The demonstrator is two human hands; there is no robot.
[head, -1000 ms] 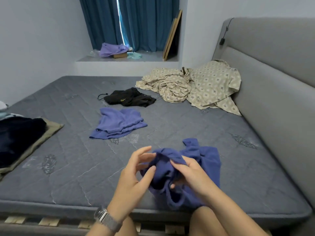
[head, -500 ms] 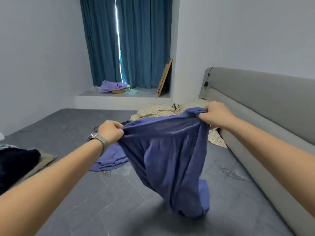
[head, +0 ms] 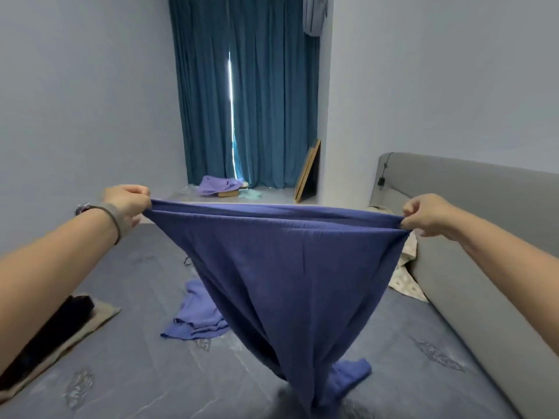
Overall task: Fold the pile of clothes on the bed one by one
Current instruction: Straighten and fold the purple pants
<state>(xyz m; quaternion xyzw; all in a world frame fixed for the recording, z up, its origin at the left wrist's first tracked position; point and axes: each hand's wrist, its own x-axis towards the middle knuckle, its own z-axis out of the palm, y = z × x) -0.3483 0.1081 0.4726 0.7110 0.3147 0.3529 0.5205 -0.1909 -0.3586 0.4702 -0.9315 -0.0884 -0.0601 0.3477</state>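
Both hands, left hand (head: 128, 201) and right hand (head: 423, 214), have spread apart, each gripping the blue garment's (head: 290, 267) top edge, now stretched wide above the bed (head: 136, 358), seemingly ready to lay flat.

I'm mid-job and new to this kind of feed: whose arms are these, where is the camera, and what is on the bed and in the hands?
There is no machine here. The arms belong to a person wearing one wide-angle camera on their head, which looks forward and down.

The left hand, with a watch on its wrist, and the right hand each pinch one end of a dark blue crinkled garment, stretching its top edge out in the air. Its lower end hangs down to the grey quilted mattress.

On the mattress lie a lighter blue-purple garment, a dark folded item on a khaki cloth at the left, and a beige patterned cloth by the grey padded headboard.
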